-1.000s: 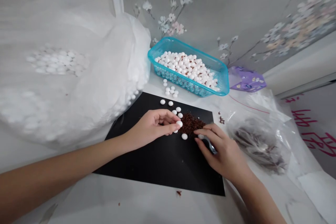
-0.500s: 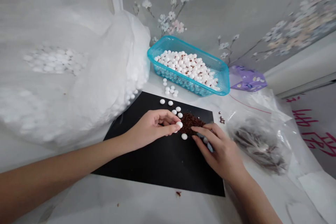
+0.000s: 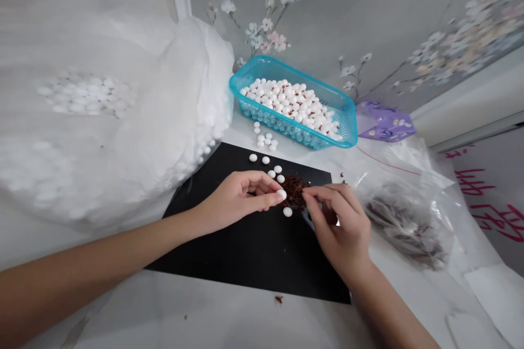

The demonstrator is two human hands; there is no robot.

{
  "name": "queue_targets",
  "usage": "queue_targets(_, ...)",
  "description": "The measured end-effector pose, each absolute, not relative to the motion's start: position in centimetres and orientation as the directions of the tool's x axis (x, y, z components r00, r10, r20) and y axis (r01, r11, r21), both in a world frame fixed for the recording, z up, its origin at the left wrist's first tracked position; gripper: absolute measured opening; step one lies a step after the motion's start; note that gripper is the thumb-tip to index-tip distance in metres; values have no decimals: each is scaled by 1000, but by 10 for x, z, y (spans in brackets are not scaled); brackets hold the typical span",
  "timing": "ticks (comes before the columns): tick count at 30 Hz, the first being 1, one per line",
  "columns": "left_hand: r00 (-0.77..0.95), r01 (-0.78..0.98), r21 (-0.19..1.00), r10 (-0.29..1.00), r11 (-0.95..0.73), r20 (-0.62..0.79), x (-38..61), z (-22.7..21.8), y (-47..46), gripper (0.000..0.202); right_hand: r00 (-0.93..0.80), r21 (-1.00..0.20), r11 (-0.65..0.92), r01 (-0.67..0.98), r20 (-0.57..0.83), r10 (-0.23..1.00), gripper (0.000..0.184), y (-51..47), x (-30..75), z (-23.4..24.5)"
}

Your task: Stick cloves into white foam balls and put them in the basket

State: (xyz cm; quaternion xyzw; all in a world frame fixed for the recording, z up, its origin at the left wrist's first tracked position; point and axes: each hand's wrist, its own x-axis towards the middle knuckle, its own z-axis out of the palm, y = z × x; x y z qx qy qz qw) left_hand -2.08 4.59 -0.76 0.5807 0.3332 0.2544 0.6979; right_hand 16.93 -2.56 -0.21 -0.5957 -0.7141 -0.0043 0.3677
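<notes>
Between the thumb and fingers of my left hand (image 3: pixel 241 199) is a small white ball (image 3: pixel 281 194). My right hand (image 3: pixel 341 223) has its thumb and index finger pinched together at the right side of a pile of dark red-brown bits (image 3: pixel 295 190); what sits in the pinch is too small to make out. Both hands are over a black mat (image 3: pixel 254 256). A loose white ball (image 3: pixel 287 212) rests on the mat just below the pile, and several more lie beyond my left fingertips. Part of a shiny object shows beneath my right hand, mostly covered.
Behind the mat stands a blue plastic basket (image 3: pixel 350 125) of white balls with red-brown bits among them. A large white bag (image 3: pixel 164 136) of balls fills the left. At right lie a clear bag (image 3: pixel 409 223) with dark contents and a purple packet (image 3: pixel 385 121).
My right hand has lifted slightly and its spread fingers have closed into a pinch at the pile. The left hand keeps its ball almost in place.
</notes>
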Motion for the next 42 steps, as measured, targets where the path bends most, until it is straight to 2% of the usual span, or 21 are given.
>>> queue_targets(3, 640, 21, 976, 746, 219, -181, -21, -8, 46, 24, 7, -514, 249, 821, 445, 895, 7, -16, 165, 7)
queue_targets(6, 633, 3, 973, 753, 232, -182, -20, -8, 47, 23, 108, -689, 45, 723, 177, 978, 14, -7, 165, 17)
queue_targets(7, 630, -2, 972, 755, 233, -180, -20, -8, 47, 23, 133, -714, -32, 699, 86, 987, 17, -5, 166, 20)
queue_targets(10, 623, -11, 971, 761, 237, -179, -20, -8, 47, 24, 108, -650, -130, 748, -73, 991, 20, 1, 170, 29)
queue_targets(13, 621, -12, 970, 762, 241, -181, -20, -8, 47, 23, -20, -547, -90, 832, -192, 981, 17, 5, 175, 40)
queue_targets(16, 623, -14, 972, 762, 236, -176, -20, -8, 47, 23, -41, -514, -94, 853, -245, 969, 15, 7, 182, 50)
queue_targets(20, 627, -17, 972, 760, 235, -173, -21, -10, 48, 21, -41, -527, -87, 846, -227, 973, 14, 5, 188, 57)
queue_targets(23, 627, -20, 970, 758, 244, -178, -20, -10, 48, 21, -36, -576, -58, 815, -151, 988, 14, 1, 182, 55)
queue_targets(25, 631, -17, 966, 752, 258, -190, -20, -8, 47, 23, 6, -669, -13, 743, -12, 1000, 13, 0, 173, 50)
queue_targets(28, 637, -30, 956, 743, 291, -206, -19, -5, 47, 20, 109, -795, 153, 588, 266, 958, 11, 0, 155, 37)
queue_targets(31, 637, -72, 935, 737, 346, -224, -20, -4, 49, 15, 107, -845, 249, 474, 336, 936, 7, 0, 143, 25)
queue_targets(36, 636, -151, 893, 733, 425, -241, -22, -7, 53, 12, 72, -819, 282, 500, 364, 928, 5, -1, 137, 18)
queue_targets(42, 641, -147, 901, 733, 408, -227, -23, -8, 54, 11, 28, -680, 355, 642, 483, 875, 6, -1, 139, 13)
